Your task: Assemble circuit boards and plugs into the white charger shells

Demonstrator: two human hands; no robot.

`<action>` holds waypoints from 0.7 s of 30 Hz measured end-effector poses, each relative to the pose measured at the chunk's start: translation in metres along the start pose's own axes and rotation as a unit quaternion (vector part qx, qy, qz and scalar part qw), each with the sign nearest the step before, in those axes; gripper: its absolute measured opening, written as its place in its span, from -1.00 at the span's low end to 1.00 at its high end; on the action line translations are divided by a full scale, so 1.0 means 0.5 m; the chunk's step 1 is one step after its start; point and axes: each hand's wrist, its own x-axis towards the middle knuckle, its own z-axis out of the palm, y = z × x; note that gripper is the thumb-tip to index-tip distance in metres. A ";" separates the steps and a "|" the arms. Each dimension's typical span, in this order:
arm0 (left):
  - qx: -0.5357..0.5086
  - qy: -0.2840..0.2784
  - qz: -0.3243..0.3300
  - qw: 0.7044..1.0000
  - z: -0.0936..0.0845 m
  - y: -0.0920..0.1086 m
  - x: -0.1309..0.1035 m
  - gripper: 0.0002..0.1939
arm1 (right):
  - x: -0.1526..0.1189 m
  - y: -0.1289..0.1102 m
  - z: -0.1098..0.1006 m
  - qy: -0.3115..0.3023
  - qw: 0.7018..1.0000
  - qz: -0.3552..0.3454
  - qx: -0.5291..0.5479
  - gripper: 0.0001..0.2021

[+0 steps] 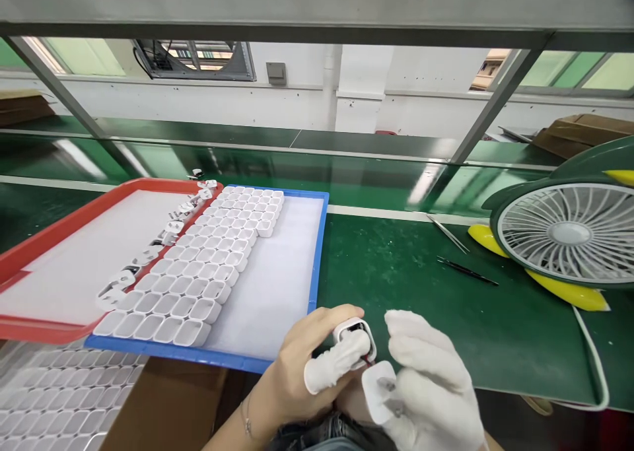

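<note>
My left hand (292, 355), bare except for a white cover on the thumb, is closed around a small white plastic case (370, 343). The case's open side faces up, with dark parts inside, and the covered thumb lies over it. My right hand (436, 378), in a white glove, grips a flat white cover piece (376, 386) with rounded corners just right of the case. A thin red and dark wire shows between the case and the cover. The gloved thumb is partly hidden behind the cover. Both hands are at the bench's front edge.
Rows of white cups fill part of the blue tray (317, 256). Small white parts (173, 228) line the red tray's (99, 207) right side. Tweezers (447, 232), a dark slim tool (467, 271) and a fan (569, 233) are on the green bench (386, 266). A cardboard box (163, 398) stands below.
</note>
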 end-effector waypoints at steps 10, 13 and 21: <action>0.027 0.050 0.017 0.998 0.013 -0.017 -0.003 -0.42 | 0.041 0.036 -0.006 -0.065 0.988 0.093 0.102 -0.75; 0.017 0.041 -0.009 0.999 0.013 -0.028 -0.005 -0.45 | 0.025 0.047 0.000 -0.064 0.981 0.116 0.144 -0.66; -0.013 0.085 0.036 0.996 0.018 -0.028 0.012 -0.48 | 0.016 0.051 0.011 -0.083 0.960 0.197 0.180 -0.60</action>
